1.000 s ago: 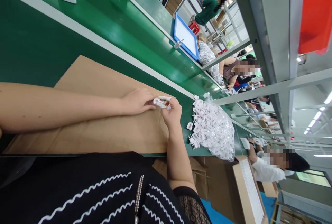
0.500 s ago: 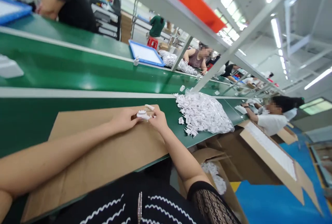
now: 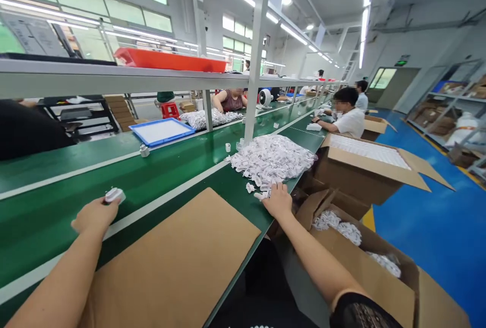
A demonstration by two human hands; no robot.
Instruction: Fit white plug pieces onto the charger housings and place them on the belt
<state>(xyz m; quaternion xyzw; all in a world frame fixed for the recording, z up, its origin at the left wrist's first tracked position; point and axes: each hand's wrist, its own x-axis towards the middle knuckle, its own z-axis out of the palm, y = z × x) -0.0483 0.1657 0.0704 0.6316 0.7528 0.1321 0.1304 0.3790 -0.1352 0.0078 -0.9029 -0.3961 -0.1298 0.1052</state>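
Head view: noted one white plug at left, pinched by the fingers of the left hand over the green lane. Noted also the right hand at the near edge of a heap of white plugs on the green table, with fingers bent beside a loose white piece, but could not tell whether gripping it. Listed besides: a cardboard sheet between both forearms, an open carton of white pieces at lower right, and a blue-rimmed tray beyond the lane.
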